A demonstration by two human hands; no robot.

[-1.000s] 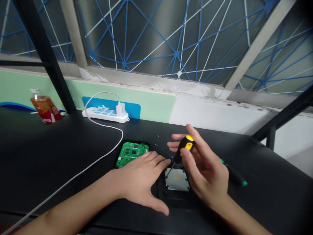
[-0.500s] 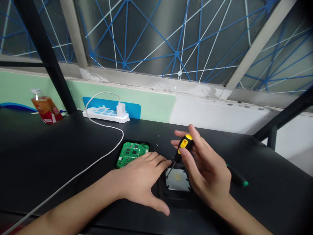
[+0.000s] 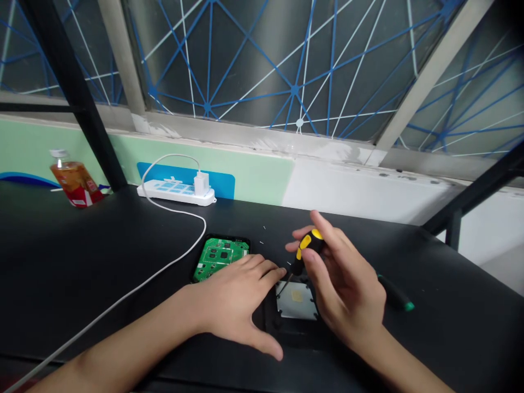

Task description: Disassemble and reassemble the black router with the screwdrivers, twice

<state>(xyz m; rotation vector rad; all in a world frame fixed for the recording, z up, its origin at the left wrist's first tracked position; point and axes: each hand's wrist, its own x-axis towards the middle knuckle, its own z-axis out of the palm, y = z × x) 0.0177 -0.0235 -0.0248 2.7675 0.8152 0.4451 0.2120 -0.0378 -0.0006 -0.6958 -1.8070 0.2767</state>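
My right hand (image 3: 347, 289) grips a yellow and black screwdriver (image 3: 306, 248) between thumb and fingers. The shaft slants down to the left, its tip at the upper left corner of a silver metal plate (image 3: 295, 308) with dark notches, set in a black casing. Palm down and fingers stretched, my left hand (image 3: 241, 297) rests beside the plate, its fingertips near the casing's top edge. Behind it lies a green circuit board (image 3: 221, 256) in a black shell, partly covered by the hand. Small screws (image 3: 262, 242) are scattered on the black table.
A tool with a black and green handle (image 3: 396, 295) lies right of my right hand. A white cable (image 3: 164, 267) runs across the left side from a power strip (image 3: 176, 192). A drink pouch (image 3: 77, 180) stands at the back left, near a black post (image 3: 82, 109).
The screwdriver handle has turned slightly in my right hand, its yellow patch now facing more to the left. My left hand keeps its place; the view has shifted very slightly.
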